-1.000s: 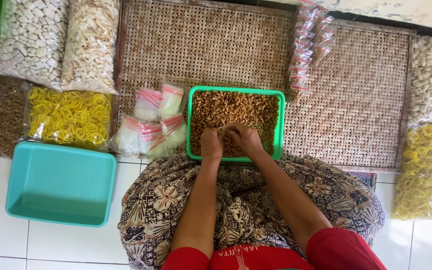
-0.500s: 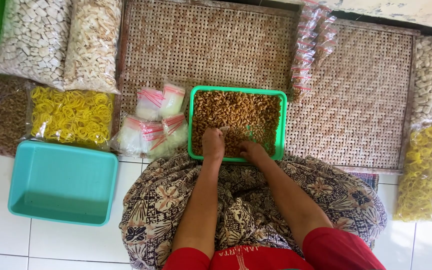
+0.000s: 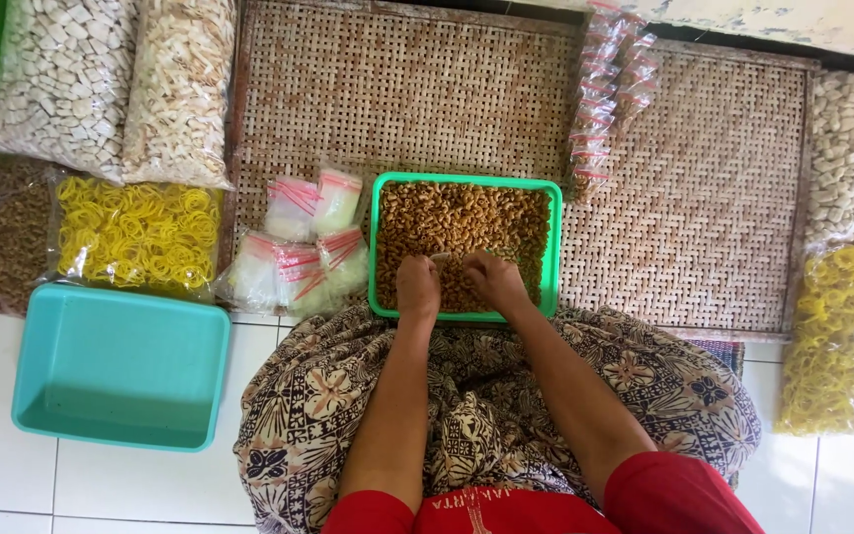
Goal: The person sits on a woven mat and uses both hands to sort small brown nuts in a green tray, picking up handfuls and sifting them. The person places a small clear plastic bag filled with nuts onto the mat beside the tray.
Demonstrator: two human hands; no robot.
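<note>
Both of my hands sit in the green tray (image 3: 557, 247) of brown curled snacks (image 3: 467, 222): the left hand (image 3: 418, 288) and right hand (image 3: 495, 280) lie side by side, fingers curled down into the pile, though I cannot tell what they grip. Left of my fingers lie small clear bags (image 3: 300, 242) with red strips, and farther left and nearer me a teal tub (image 3: 121, 366); beyond my fingertips stretches a woven mat (image 3: 397, 89).

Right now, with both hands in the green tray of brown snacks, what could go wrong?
1. The green tray is heaped with brown snacks; the left hand and right hand work at its near rim, so pieces may spill onto the patterned cloth.
2. The small filled bags lie close beside the tray; a nudge could scatter them.
</note>
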